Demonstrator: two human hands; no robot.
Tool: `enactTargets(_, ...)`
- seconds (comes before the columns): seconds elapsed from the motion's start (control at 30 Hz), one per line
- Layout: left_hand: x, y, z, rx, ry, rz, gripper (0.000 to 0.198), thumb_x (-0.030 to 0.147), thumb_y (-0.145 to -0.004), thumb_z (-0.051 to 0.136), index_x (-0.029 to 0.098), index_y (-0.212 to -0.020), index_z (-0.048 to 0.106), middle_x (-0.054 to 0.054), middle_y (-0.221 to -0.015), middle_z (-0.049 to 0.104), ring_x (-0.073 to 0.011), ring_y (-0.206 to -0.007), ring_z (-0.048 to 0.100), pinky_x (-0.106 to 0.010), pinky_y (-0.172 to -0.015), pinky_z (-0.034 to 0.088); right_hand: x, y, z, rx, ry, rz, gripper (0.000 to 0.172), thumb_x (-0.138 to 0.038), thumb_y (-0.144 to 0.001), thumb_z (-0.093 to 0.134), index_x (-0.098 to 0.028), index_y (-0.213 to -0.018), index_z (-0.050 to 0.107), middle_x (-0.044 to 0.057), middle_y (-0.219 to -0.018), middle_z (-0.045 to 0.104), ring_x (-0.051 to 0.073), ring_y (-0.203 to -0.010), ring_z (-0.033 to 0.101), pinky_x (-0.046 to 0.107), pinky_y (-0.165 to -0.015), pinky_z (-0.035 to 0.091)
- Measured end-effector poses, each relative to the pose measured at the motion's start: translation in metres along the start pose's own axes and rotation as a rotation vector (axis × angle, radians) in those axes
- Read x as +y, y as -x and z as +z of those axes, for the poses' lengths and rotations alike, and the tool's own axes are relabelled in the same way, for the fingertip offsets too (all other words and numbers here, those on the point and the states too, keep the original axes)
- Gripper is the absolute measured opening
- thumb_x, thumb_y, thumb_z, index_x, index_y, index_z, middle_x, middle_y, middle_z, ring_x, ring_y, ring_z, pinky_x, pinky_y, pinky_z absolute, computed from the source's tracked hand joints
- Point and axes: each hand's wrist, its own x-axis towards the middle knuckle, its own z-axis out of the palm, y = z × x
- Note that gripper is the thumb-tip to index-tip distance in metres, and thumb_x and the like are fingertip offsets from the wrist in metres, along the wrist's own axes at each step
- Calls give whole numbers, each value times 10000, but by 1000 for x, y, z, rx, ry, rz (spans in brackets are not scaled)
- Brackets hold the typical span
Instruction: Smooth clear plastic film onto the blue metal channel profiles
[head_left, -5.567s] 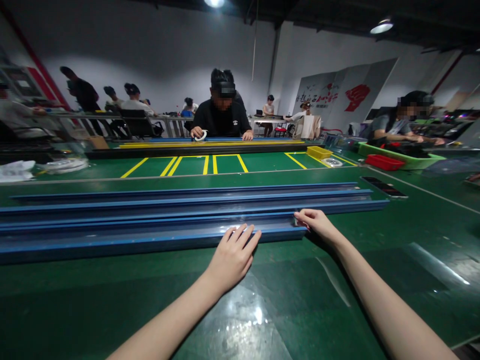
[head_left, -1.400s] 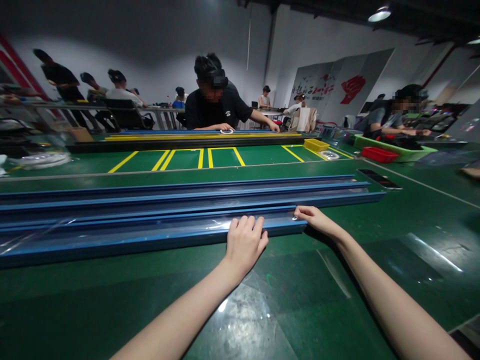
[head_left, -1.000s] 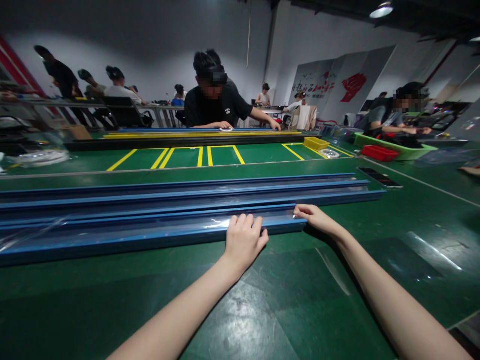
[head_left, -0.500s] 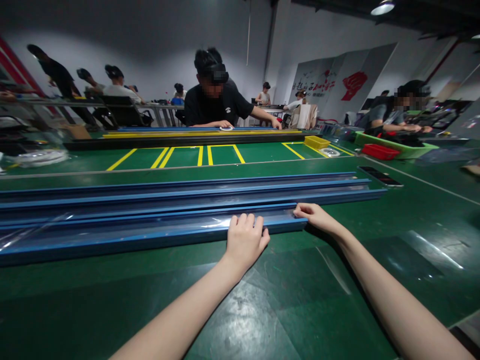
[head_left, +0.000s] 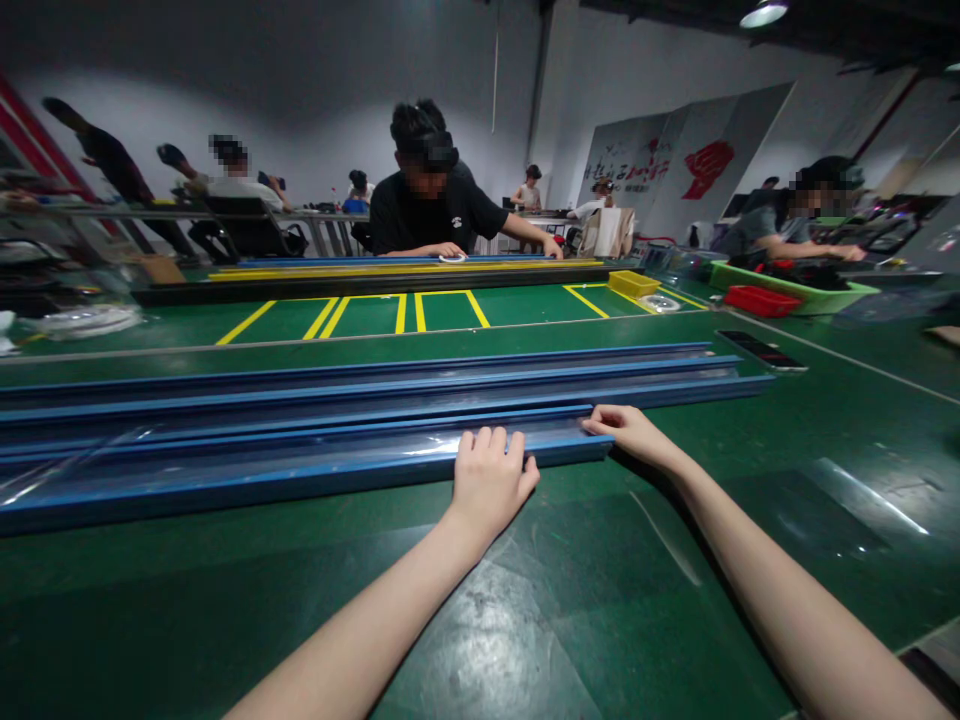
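A long blue channel [head_left: 300, 474] with upright side walls lies nearest me, and shiny clear film [head_left: 390, 446] shows inside it. My left hand [head_left: 491, 475] is closed over its near wall, fingers curled inside and thumb to the right. At the channel's right end, my right hand [head_left: 619, 427] is closed in a pinch by the inner floor. What sits between those fingertips is too small to make out. Just behind lie two more blue channels [head_left: 660, 390], parallel to the first.
The green tabletop [head_left: 420, 610] carries clear sheets near my forearms. A phone [head_left: 761, 351] lies beyond the channels' right ends. Farther back are a yellow tray [head_left: 634, 285], a red tray [head_left: 761, 300], a green bin [head_left: 810, 290] and a co-worker [head_left: 435, 205] bending over other long strips.
My right fingertips have shifted very slightly left at the channel's end. My left hand and the channels stay in place.
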Motion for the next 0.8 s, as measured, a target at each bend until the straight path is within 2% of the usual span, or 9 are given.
enactTargets(0.3, 0, -1, 0, 3, 11, -4, 198, 327, -795, 404, 182, -806, 538, -50, -762, 554, -212, -772, 478, -352, -672, 283, 2, -1, 3, 53, 63, -9, 396, -551, -675, 492, -173, -559, 465, -39, -521, 438, 83, -516, 377, 212, -505, 281)
enactTargets(0.8, 0, 0, 5, 53, 5, -9, 180, 321, -774, 429, 177, -785, 537, -55, -743, 545, -211, -754, 471, -358, -702, 291, 1, 1, 6, 91, -3, 18, 398, -553, -652, 518, -170, -555, 468, -35, -517, 455, 84, -510, 393, 208, -507, 303)
